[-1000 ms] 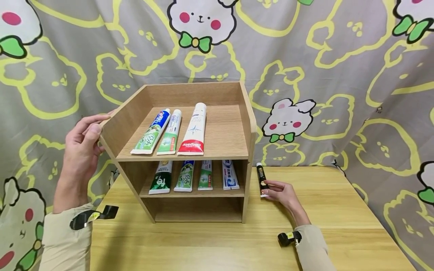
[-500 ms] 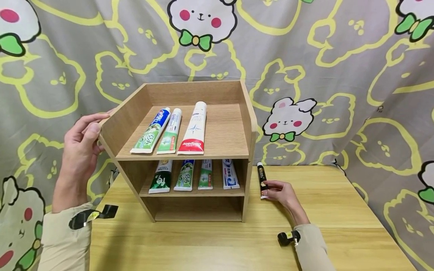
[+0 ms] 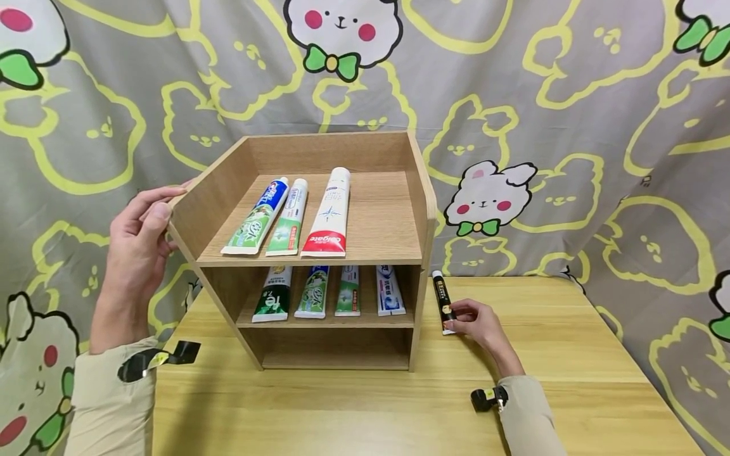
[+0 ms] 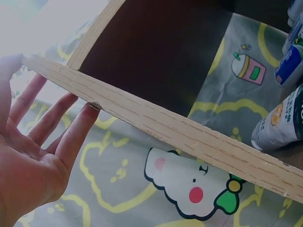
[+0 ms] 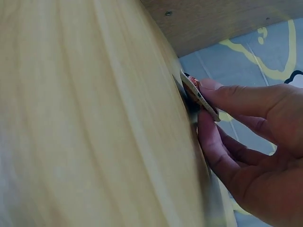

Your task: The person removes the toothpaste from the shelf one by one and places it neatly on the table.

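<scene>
The black tube [image 3: 440,291] lies on the table [image 3: 319,411], right of the wooden shelf unit [image 3: 336,347], its flat end pinched between the right hand's [image 3: 483,326] thumb and fingers. The left hand [image 3: 137,247] grips the unit's left side edge. On the top tier [image 3: 379,221] lie a blue-and-green tube [image 3: 256,218], a white-and-green tube [image 3: 287,218] and a white-and-red Colgate tube [image 3: 327,212]. The middle tier [image 3: 368,305] holds four more, a green-and-white one [image 3: 272,296] leftmost. The tabletop is yellowish wood grain; behind hangs a grey curtain [image 3: 388,104] with yellow-outlined and white cartoon animals.
</scene>
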A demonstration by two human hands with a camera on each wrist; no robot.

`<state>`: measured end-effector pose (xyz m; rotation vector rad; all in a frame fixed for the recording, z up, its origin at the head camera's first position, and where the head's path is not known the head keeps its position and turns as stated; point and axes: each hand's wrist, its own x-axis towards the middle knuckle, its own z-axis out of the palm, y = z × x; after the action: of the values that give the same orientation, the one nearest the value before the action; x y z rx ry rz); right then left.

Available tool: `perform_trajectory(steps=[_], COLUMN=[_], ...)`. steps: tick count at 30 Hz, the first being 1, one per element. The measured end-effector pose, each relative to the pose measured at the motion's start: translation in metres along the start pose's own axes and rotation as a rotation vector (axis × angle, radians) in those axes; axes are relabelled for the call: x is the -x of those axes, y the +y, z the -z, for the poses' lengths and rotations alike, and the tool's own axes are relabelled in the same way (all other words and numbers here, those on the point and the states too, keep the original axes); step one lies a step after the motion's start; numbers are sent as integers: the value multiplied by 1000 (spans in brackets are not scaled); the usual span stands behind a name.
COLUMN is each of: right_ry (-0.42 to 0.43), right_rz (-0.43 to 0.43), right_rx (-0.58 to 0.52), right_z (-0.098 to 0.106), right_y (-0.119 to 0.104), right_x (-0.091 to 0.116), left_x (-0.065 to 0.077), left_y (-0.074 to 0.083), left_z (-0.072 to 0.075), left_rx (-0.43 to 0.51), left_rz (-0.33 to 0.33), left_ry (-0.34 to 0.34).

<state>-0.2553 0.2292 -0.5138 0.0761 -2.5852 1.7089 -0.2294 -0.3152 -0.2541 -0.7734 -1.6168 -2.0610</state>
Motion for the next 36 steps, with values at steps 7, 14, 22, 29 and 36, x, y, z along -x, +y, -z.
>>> perform_trajectory(steps=[7,14,22,29,36], right_ry=[10,5,20,27,51], right_rz=[-15,22,61,53,103], right_rx=[78,59,2,-69,-71], right_z=[2,5,9,15,20], right_y=[0,-3,-8,-19,-33], right_x=[1,3,4,4,8], left_x=[0,0,1,1,1], left_y=[0,1,2,1,0], left_z=[0,-2,-1,-1,0], left_rx=[-2,-25,-44,-18,-27], left_rz=[1,5,6,0,-6], left_ry=[4,15,18,11,-2])
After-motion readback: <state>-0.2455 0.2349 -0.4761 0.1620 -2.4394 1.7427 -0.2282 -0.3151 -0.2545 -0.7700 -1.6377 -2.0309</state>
